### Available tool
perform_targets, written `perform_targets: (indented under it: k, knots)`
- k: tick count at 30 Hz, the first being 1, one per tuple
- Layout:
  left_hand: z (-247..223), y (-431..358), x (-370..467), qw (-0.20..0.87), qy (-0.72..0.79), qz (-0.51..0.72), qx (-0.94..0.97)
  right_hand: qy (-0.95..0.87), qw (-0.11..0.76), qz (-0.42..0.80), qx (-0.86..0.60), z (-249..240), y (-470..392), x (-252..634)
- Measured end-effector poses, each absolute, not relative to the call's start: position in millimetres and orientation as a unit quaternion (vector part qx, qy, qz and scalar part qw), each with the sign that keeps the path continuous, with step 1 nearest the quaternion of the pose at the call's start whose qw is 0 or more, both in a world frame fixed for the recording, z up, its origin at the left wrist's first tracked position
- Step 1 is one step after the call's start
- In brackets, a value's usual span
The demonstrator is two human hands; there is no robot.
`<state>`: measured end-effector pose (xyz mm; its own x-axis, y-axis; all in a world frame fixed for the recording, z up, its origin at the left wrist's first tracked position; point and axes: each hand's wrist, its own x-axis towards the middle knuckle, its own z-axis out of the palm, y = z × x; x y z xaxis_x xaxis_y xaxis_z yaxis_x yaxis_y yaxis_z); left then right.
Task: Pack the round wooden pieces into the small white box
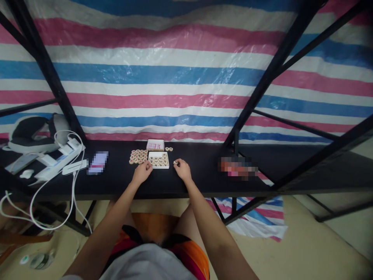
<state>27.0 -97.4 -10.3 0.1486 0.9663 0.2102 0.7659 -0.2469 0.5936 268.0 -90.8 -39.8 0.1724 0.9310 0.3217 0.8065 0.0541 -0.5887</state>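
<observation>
A white open box [159, 166] holding rows of round Chinese chess pieces with dark markings lies on the black table in front of me. My left hand [142, 173] is at the box's near left corner, its fingers curled together; what they hold, if anything, is hidden. To the right of the box, my right hand [183, 170] pinches a Chinese chess piece [175, 163] just above or on the table; I cannot tell which. Red-marked Chinese chess pieces [138, 156] lie grouped in rows left of the box. Behind it rests the box lid [155, 145] with red writing.
Two more pieces [169, 149] lie right of the lid. Leftward are a blurred phone [98, 162], a power strip [62, 159] with white cables and a neck pillow [37, 132]. A blurred reddish object [237, 168] lies right. Black frame bars [250, 101] rise before the striped sheet.
</observation>
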Motion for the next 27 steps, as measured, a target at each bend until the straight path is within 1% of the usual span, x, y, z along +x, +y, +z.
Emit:
perform_targets:
  k: [10, 27]
  knots:
    - [-12.3, -96.4, 26.6, 0.172, 0.582, 0.291, 0.740, -0.636, 0.342, 0.086, -0.687, -38.5, -91.5, 267.5]
    - [-11.6, -96.2, 27.3, 0.174, 0.578, 0.301, 0.738, -0.632, 0.360, 0.095, -0.679, -40.8, -90.7, 269.0]
